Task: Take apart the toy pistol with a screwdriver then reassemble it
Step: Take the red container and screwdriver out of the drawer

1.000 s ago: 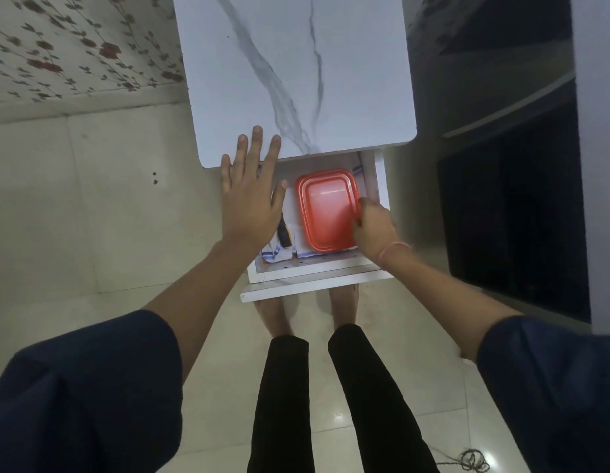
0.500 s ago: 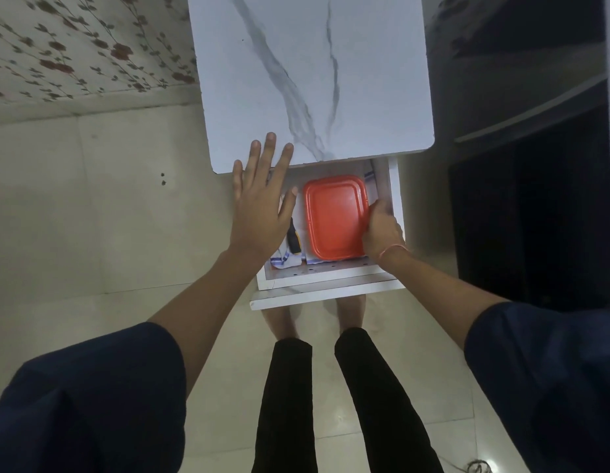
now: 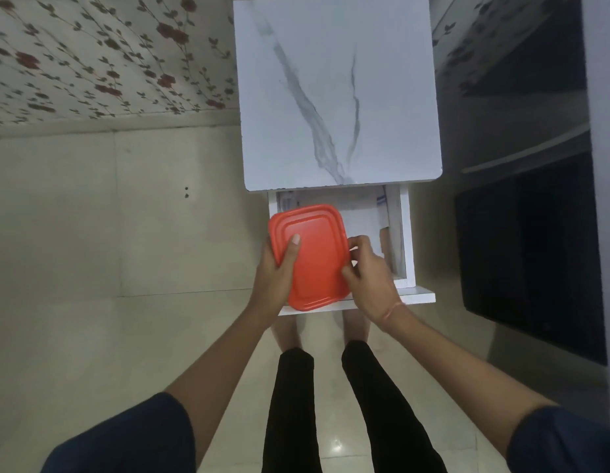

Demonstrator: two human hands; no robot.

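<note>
The light was dim, soft and even. A small glare spotted the glossy floor (image 3: 133, 336). Edges bowed and blurred.

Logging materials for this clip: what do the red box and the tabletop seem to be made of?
Red box: likely plastic, smooth and semi-matte, with moulded stepped ridges round its lid. Tabletop: smooth white with grey veins; marble or a marble-look laminate, cannot tell which.

The red box (image 3: 314, 257) between your left hand (image 3: 275, 279) and right hand (image 3: 369, 285) shows only its top. What it holds is hidden, and your left fingers vanish beneath it. Below your hands it covers much of the drawer (image 3: 403, 240) floor. Past them, the tabletop (image 3: 334, 97) hides the drawer's back, and the papers (image 3: 360, 216) there are too blurred to read.
</note>
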